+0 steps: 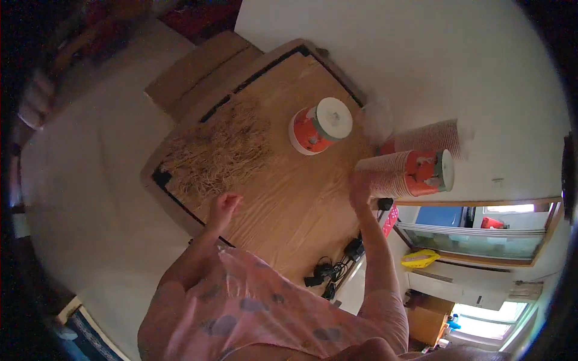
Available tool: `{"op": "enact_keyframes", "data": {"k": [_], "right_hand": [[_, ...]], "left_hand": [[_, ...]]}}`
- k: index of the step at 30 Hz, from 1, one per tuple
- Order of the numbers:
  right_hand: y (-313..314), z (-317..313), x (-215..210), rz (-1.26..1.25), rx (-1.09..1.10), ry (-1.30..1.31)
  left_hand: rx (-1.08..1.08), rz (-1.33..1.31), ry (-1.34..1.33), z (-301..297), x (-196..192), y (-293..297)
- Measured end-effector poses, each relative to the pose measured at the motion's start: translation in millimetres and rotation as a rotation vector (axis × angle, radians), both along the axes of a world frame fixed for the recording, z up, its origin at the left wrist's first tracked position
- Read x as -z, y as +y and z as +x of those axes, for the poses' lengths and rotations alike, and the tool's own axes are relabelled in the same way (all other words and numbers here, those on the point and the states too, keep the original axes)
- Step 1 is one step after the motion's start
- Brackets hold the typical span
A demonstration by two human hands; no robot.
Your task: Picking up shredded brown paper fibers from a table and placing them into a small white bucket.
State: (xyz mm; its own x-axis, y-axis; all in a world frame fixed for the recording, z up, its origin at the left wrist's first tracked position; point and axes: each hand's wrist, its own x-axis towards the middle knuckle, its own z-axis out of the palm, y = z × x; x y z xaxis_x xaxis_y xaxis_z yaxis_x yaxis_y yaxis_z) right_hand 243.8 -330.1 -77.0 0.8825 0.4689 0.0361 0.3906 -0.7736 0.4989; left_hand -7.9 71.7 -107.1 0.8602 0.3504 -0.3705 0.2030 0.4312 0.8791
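Note:
My right hand (360, 190), slightly blurred, grips the lower end of a tall stack of nested paper cups (385, 171). The cups are upside down, red and green with white bases and rims. Over the near left part of the table, my left hand (225, 206) has its fingers curled in, with nothing visible in them. It is beside a pile of thin brown strands (220, 150). Farther off, an upturned red and green paper cup (313, 129), or a short nest of them, rests on the table.
The brown-covered table (289, 210) has a dark edging. A second cup stack (430, 138) stands behind the first, against the white wall. Black adapters and cables (331, 271) lie at the near right edge. A cardboard piece (201, 72) is beyond the far left edge.

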Motion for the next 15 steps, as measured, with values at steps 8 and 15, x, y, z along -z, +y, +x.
{"op": "enact_keyframes", "data": {"k": [8, 15], "right_hand": [[27, -36, -104, 0.672, 0.265, 0.239], [-26, -41, -114, -0.160, -0.083, -0.084]], "left_hand": [[0.037, 0.039, -0.027, 15, -9, 0], [0.087, 0.057, 0.006, 31, -23, -12]]}}
